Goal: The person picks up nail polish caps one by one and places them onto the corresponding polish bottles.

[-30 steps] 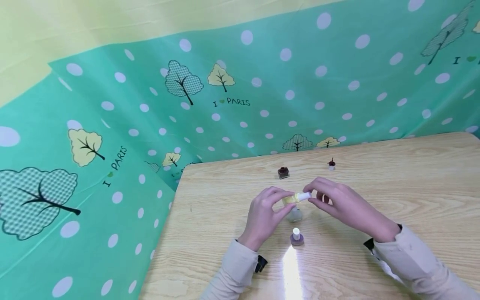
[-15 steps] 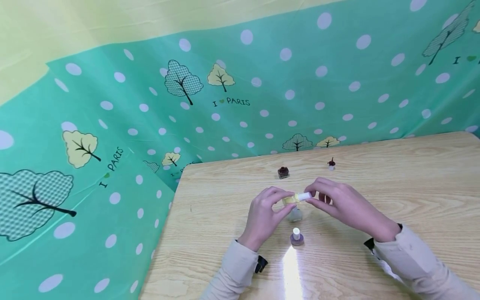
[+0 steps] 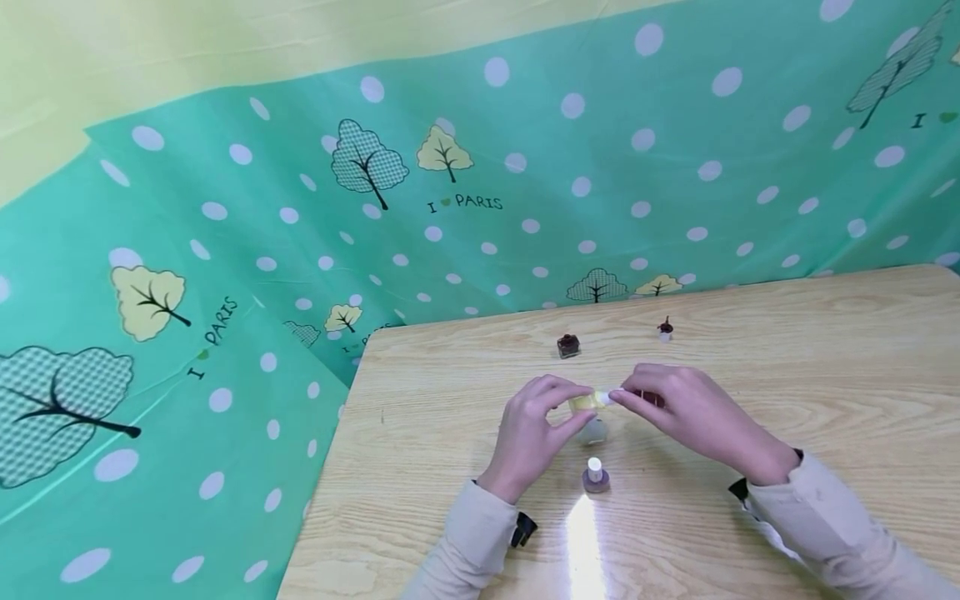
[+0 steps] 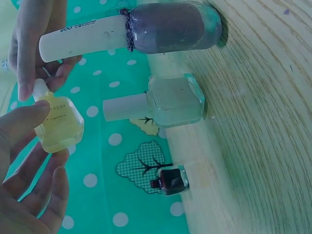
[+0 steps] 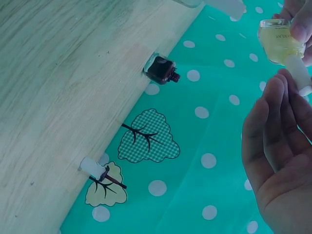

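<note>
My left hand (image 3: 531, 429) holds a small bottle of yellow nail polish (image 4: 61, 124) between thumb and fingers, tilted over the table. The fingers of my right hand (image 3: 693, 412) pinch its white cap (image 5: 298, 75), which is on the bottle's neck. Beneath the hands stands a pale, clear-looking nail polish bottle (image 4: 176, 100) with a white cap, partly hidden in the head view. Nearer to me is a purple-grey nail polish bottle (image 3: 596, 480), upright with its white cap on.
Toward the back of the wooden table (image 3: 420, 467) stands an uncapped dark nail polish bottle (image 3: 568, 346). Its likely cap, a white cap with a dark brush (image 3: 665, 331), stands brush upward to the right. A green dotted cloth (image 3: 495, 225) hangs behind and at the left.
My right fingers have shifted along the white cap toward the bottle and now cover more of it. The left hand keeps its grip on the yellow bottle, nearly still.
</note>
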Demonstrator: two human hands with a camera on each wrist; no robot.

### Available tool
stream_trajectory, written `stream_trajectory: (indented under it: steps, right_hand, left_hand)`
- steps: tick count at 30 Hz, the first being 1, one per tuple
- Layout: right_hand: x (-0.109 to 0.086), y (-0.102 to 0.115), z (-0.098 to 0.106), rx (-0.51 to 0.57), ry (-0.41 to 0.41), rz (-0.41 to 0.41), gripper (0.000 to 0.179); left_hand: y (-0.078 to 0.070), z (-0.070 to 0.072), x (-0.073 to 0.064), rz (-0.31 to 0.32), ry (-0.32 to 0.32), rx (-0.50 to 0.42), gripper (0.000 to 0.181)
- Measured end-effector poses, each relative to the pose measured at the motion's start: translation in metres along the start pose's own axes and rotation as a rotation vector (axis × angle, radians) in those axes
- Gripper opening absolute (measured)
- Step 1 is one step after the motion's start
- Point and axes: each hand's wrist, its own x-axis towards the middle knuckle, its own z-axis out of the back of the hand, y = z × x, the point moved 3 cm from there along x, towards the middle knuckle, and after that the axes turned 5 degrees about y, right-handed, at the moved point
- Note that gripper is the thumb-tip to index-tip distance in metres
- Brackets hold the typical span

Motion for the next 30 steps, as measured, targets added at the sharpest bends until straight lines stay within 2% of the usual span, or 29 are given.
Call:
stream_trajectory:
  steps: [3,9,14,22,28,30]
  right_hand:
    - [-0.0007,0.0002,0.0006,-0.001,0.005,-0.001,0.005]
    - [-0.0028,0.0019,0.0018,0.004,-0.005,0.085,0.031]
    - [-0.0034,0.0033,0.0014,-0.012,-0.023,0.156,0.030]
    - [-0.0052,0.0036,0.0010,-0.013,-0.004,0.112,0.021]
    - [-0.0055,0.0031,-0.0009,-0.056,0.024,0.061,0.003]
    - [-0.0058,0.0028,-0.0021,-0.071,0.026,0.060,0.005]
  left_hand:
    - [0.0008,-0.0007,0.0001,0.003,-0.005,0.001,0.028]
    - [0.0030,-0.0011,-0.0004,0.015,-0.014,0.005,0.027]
    - [0.0032,-0.0022,-0.0003,0.014,-0.017,0.002,0.025]
    - [0.0012,-0.0044,-0.0009,0.016,-0.011,0.006,0.025]
    - [-0.0014,-0.0065,-0.0029,-0.004,0.001,0.018,0.026]
    - [-0.0024,-0.0072,-0.0040,-0.012,0.002,0.023,0.026]
